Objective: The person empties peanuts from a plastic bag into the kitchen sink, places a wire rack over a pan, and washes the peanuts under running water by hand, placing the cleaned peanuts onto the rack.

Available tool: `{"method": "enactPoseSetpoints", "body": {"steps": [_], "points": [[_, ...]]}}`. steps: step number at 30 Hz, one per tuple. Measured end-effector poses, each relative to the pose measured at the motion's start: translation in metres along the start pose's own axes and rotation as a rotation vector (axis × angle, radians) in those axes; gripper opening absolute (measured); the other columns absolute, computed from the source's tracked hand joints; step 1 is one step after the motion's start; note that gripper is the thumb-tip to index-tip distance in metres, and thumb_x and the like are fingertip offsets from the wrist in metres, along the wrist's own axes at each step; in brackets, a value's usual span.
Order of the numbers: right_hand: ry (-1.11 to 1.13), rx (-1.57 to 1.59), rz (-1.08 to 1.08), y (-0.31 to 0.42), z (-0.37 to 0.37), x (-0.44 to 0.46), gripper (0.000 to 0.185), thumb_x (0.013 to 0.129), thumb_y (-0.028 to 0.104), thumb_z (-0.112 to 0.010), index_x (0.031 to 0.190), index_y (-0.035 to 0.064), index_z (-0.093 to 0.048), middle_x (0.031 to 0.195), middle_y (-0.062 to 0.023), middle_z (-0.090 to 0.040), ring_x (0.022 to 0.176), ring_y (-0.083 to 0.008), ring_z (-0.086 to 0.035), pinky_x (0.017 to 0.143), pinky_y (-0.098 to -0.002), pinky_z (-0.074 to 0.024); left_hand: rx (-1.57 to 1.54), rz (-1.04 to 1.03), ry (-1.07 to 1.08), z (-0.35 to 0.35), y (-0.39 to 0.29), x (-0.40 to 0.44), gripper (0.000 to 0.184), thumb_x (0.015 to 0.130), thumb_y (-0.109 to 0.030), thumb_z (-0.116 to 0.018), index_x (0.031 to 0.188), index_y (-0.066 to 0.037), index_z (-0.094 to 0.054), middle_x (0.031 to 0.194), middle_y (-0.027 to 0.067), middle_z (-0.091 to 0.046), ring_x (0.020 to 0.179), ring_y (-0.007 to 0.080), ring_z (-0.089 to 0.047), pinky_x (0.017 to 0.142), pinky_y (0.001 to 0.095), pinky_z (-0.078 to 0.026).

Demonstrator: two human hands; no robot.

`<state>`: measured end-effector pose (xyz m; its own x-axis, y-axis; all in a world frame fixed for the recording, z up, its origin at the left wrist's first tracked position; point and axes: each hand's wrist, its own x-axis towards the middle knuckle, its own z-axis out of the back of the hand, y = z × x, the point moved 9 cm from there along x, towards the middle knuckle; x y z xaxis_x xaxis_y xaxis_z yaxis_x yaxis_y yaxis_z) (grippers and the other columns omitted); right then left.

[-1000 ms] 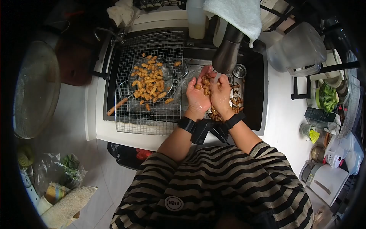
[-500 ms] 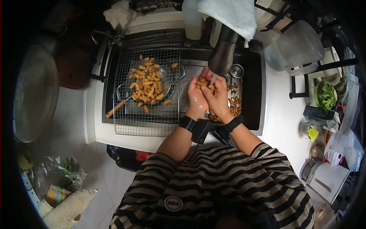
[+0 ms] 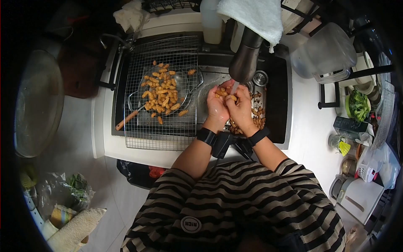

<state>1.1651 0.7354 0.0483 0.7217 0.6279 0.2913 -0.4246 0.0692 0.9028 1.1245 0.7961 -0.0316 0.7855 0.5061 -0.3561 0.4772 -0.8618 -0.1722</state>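
Observation:
Under the dark faucet (image 3: 242, 59), my two hands are cupped together over the sink. Water (image 3: 235, 87) runs down onto several unshelled peanuts (image 3: 221, 93) between them. My left hand (image 3: 217, 110) cradles the peanuts from the left, wet and palm up. Curled over them from the right is my right hand (image 3: 241, 112), its fingers bent on the peanuts. Darker peanuts (image 3: 259, 119) lie on the sink bottom beside and below my right hand. To the left, a wire rack (image 3: 184, 132) spans the sink, with a pile of lighter peanuts (image 3: 164, 90) on it.
Below the rack sits a strainer with a wooden handle (image 3: 127, 119). A drain (image 3: 260, 78) shows at the sink's right back. A white cloth (image 3: 254, 19) drapes over the faucet. Bottles (image 3: 211, 25) stand behind the sink; a plastic container (image 3: 325, 52) is at the right.
The fingers of my right hand have shifted and curled more over the peanuts. My left hand stays nearly in place, and water keeps running.

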Motion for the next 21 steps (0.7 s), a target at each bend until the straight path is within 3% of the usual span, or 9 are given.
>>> {"method": "enactPoseSetpoints", "body": {"steps": [8, 11, 14, 17, 18, 21], "points": [[0.025, -0.009, 0.034, 0.015, 0.001, -0.001, 0.02, 0.069, 0.001, -0.059, 0.089, -0.0023, -0.056, 0.101, -0.015, -0.048, 0.099, -0.0282, -0.047, 0.087, -0.033, -0.0383, -0.014, 0.018, 0.011, -0.006, 0.0, -0.003, 0.045, 0.089, -0.033, -0.03, 0.098, 0.001, -0.057, 0.1, 0.0108, -0.06, 0.097, 0.0231, -0.054, 0.092, 0.0345, -0.038], [0.027, -0.026, 0.049, 0.004, -0.002, -0.003, 0.024, 0.073, 0.001, -0.059, 0.096, -0.0015, -0.054, 0.097, -0.0109, -0.051, 0.097, -0.021, -0.048, 0.087, -0.0293, -0.0376, 0.0, 0.047, 0.024, -0.014, 0.003, -0.004, 0.043, 0.089, -0.033, -0.031, 0.098, 0.0, -0.058, 0.101, 0.0107, -0.06, 0.097, 0.0233, -0.055, 0.091, 0.0351, -0.038], [-0.107, 0.272, -0.204, -0.047, 0.0, -0.005, 0.022, 0.072, 0.001, -0.058, 0.094, -0.001, -0.054, 0.098, -0.0125, -0.051, 0.095, -0.0218, -0.05, 0.084, -0.0304, -0.0399, -0.018, 0.0, 0.036, -0.004, 0.003, 0.003, 0.039, 0.09, -0.035, -0.035, 0.101, -0.002, -0.052, 0.114, 0.0178, -0.053, 0.106, 0.029, -0.05, 0.096, 0.0421, -0.035], [-0.292, 0.788, -0.482, -0.058, 0.002, -0.006, 0.017, 0.078, -0.002, -0.049, 0.093, -0.0013, -0.054, 0.096, -0.0105, -0.054, 0.09, -0.0176, -0.052, 0.082, -0.0271, -0.0407, -0.168, -0.013, 0.057, -0.006, 0.001, -0.001, 0.038, 0.089, -0.036, -0.036, 0.094, -0.004, -0.055, 0.106, 0.0132, -0.057, 0.101, 0.0282, -0.052, 0.093, 0.0415, -0.037], [-0.339, 0.928, -0.479, -0.056, 0.002, -0.006, 0.018, 0.081, -0.003, -0.043, 0.095, -0.0022, -0.054, 0.095, -0.0086, -0.055, 0.087, -0.015, -0.053, 0.082, -0.0245, -0.0412, -0.185, -0.008, 0.034, -0.007, 0.002, -0.002, 0.037, 0.089, -0.036, -0.036, 0.092, -0.004, -0.056, 0.104, 0.0121, -0.057, 0.1, 0.0278, -0.052, 0.092, 0.041, -0.038], [-0.308, 1.139, -0.567, -0.052, -0.005, -0.008, 0.019, 0.082, -0.002, -0.043, 0.097, -0.0023, -0.054, 0.094, -0.0089, -0.056, 0.088, -0.0149, -0.053, 0.082, -0.0247, -0.0417, -0.231, 0.007, -0.011, -0.007, 0.005, -0.004, 0.037, 0.088, -0.037, -0.037, 0.089, -0.005, -0.056, 0.101, 0.01, -0.058, 0.098, 0.0269, -0.053, 0.091, 0.0403, -0.038]]}}
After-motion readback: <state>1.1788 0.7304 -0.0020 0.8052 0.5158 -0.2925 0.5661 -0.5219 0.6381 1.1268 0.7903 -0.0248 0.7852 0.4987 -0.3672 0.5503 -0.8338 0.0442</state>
